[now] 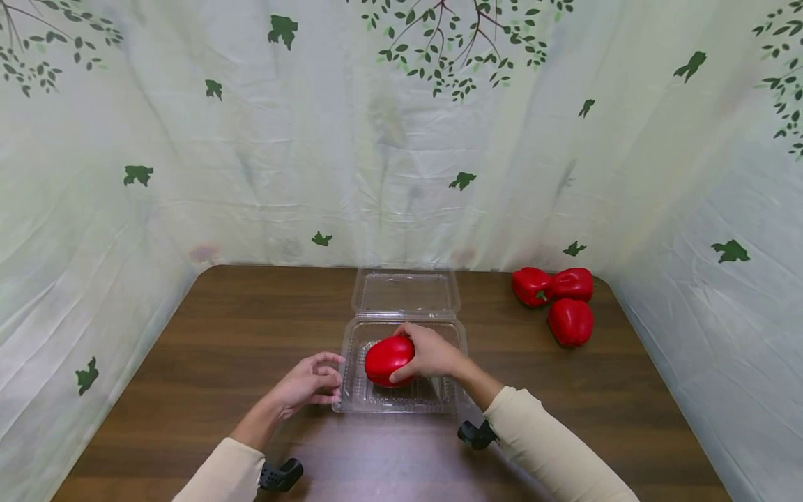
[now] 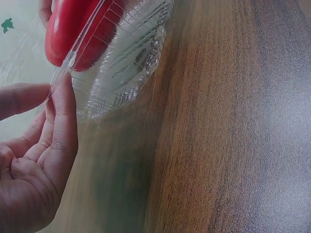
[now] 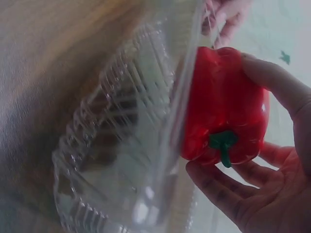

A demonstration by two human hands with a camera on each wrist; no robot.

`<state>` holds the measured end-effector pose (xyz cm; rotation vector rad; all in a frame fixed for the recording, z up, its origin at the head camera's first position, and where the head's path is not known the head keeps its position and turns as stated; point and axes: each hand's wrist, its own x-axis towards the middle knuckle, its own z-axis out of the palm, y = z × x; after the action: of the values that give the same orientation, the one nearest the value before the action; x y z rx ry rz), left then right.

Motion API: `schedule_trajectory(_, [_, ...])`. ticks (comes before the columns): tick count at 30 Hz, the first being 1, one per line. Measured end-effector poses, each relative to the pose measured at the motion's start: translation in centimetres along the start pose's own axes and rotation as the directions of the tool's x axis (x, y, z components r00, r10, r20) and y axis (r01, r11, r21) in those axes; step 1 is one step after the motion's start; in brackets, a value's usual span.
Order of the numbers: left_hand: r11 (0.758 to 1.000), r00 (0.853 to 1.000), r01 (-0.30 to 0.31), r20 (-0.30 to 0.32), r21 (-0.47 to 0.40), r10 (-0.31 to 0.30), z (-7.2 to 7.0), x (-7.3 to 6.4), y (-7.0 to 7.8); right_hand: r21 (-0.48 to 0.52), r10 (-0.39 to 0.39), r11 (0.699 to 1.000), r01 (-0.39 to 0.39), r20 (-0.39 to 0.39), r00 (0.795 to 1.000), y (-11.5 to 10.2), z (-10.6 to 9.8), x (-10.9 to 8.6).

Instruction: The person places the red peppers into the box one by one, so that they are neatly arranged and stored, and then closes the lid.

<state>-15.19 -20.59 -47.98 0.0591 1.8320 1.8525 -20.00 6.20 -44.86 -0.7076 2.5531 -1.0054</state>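
Observation:
In the head view my right hand [image 1: 431, 354] grips a red bell pepper [image 1: 387, 360] over the base of a clear plastic clamshell box [image 1: 433, 397]. The right wrist view shows the pepper's green stem [image 3: 223, 141], with the thumb on one side of the pepper and fingers on the other; part of it sits behind the box's wall. My left hand [image 1: 314, 381] is at the box's left edge. Seen from the left wrist, that hand [image 2: 41, 150] pinches the clear rim [image 2: 72, 60] between thumb and forefinger. The box's lid [image 1: 406, 293] lies folded back, away from me.
Three more red bell peppers, one in front [image 1: 571, 323] and two behind it, one of them on the left [image 1: 532, 286], lie at the table's far right corner. Behind the wooden table [image 1: 251, 314] hangs a pale curtain [image 1: 314, 139] with leaf prints.

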Motion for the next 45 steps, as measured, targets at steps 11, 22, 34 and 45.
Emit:
schedule_trajectory(11, [1.0, 1.0, 0.014, -0.003, 0.005, -0.014, 0.1, -0.1, 0.0, -0.004, 0.026, 1.0, -0.025, 0.013, 1.0, -0.4, 2.1, -0.1])
schedule_trajectory(22, [1.0, 1.0, 0.018, -0.025, 0.017, -0.018, 0.1, -0.1, 0.0, -0.044, 0.018, 0.999, -0.018, 0.001, 1.0, -0.9, 3.3, -0.1])
schedule_trajectory(34, [1.0, 1.0, 0.012, -0.013, 0.013, -0.012, 0.0, 0.0, 0.0, 0.053, -0.045, 0.998, 0.042, 0.047, 0.998, -0.4, 3.3, -0.4])
schedule_trajectory(45, [1.0, 1.0, 0.012, -0.008, 0.012, -0.012, 0.0, 0.0, 0.2, 0.179, -0.043, 0.984, 0.022, 0.116, 0.992, 0.1, 2.8, -0.3])
